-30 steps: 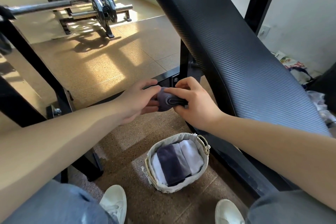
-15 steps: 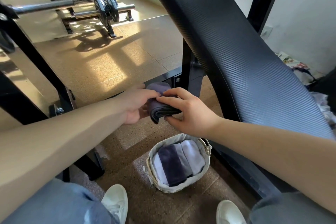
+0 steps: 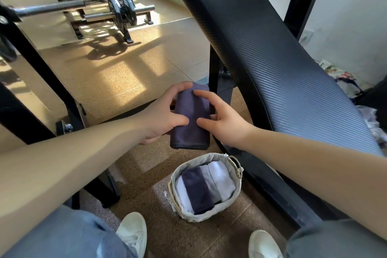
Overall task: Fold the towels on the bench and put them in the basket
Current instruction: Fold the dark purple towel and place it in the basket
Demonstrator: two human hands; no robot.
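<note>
A folded dark purple towel (image 3: pixel 191 125) is held in the air above the floor, left of the black padded bench (image 3: pixel 282 65). My left hand (image 3: pixel 163 115) grips its left side, thumb on top and fingers curled round the far edge. My right hand (image 3: pixel 219 117) holds the right side, with its fingertips and thumb spread on the top face. Below the towel stands a small round fabric basket (image 3: pixel 235 195). Inside it lie folded towels in white, dark purple and lilac (image 3: pixel 199 188).
The black bench frame (image 3: pixel 217 81) rises just behind the towel. A barbell rack (image 3: pixel 117 12) stands far left on the tan floor. Crumpled cloths (image 3: pixel 345 81) lie right of the bench by the wall. My white shoes (image 3: pixel 132 234) flank the basket.
The towel, earlier seen end-on as a thick fold between both hands, now lies flat and lengthwise. Both hands have moved onto its sides, and it sits lower, nearer the basket.
</note>
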